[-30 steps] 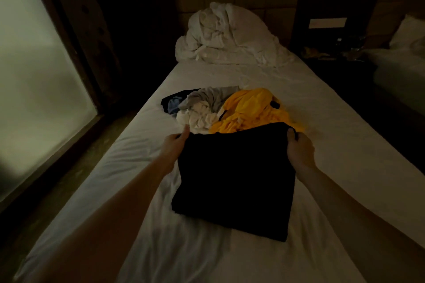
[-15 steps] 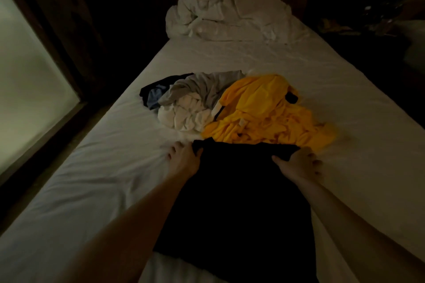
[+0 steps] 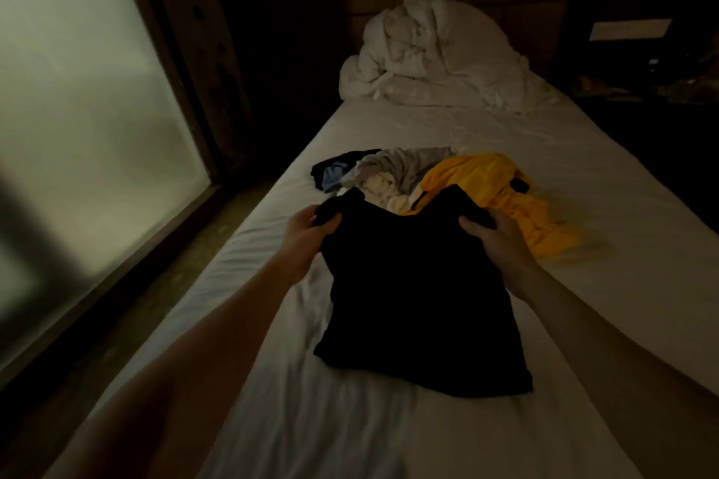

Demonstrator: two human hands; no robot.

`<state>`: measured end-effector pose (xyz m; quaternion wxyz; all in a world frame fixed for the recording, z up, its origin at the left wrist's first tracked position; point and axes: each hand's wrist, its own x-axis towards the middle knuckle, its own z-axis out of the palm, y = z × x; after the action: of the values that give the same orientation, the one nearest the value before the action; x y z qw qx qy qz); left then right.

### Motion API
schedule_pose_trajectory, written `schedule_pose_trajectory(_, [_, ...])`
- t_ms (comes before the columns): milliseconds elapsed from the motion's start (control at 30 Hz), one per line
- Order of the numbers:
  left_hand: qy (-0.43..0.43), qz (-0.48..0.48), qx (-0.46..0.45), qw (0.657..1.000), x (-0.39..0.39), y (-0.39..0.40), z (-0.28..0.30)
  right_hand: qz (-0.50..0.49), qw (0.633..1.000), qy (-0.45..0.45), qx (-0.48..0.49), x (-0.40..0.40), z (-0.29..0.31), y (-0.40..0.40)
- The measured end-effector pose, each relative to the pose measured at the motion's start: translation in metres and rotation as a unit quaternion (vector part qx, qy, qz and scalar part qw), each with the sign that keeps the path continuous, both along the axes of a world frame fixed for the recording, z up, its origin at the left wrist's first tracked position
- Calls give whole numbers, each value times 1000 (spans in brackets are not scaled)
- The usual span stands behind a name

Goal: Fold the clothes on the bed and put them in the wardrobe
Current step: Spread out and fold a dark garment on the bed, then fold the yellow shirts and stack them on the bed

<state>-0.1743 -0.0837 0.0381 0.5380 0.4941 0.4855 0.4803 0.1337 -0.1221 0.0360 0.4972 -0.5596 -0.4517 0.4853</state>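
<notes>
A black garment (image 3: 420,303) lies partly folded on the white bed (image 3: 583,284), its far edge lifted off the sheet. My left hand (image 3: 307,229) grips its far left corner and my right hand (image 3: 498,241) grips its far right corner. Just beyond it sits a loose pile: a yellow garment (image 3: 490,191), a grey one (image 3: 404,163), a cream one (image 3: 385,187) and a dark blue one (image 3: 334,171). No wardrobe is in view.
A bunched white duvet (image 3: 435,54) fills the head of the bed against a padded headboard. A large frosted window (image 3: 78,109) runs along the left, with a strip of floor beside the bed. A dark nightstand (image 3: 661,82) stands at the right.
Both hands went from pressing flat on the garment's far edge to gripping its corners and raising them. The camera tilted up and to the left.
</notes>
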Motion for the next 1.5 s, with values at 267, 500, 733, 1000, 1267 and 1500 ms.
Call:
schedule_pose_trajectory(267, [-84,107,73,988,-86,-83,61,41,991,72,106,-73,84,-72])
schedule_pose_trajectory(500, [22,231,40,972,-156,-56,75,107,983,138,52,-137,71,-43])
schedule_pose_trajectory(733, [298,217,-11,930,-178,50,-5,56,991,-38,-113,-165,-58,66])
schedule_pose_trajectory(1000, [461,26,80,883,-91,97,-77,-68,953,-275,-104,-126,-121,104])
schedule_pose_trajectory(1267, [491,-35,197,848,45,82,-83,-113,926,-359,15,-35,-91,104])
schedule_pose_trajectory(1500, [445,-55,191,873,156,114,-86,-95,876,-471,40,56,-78,148])
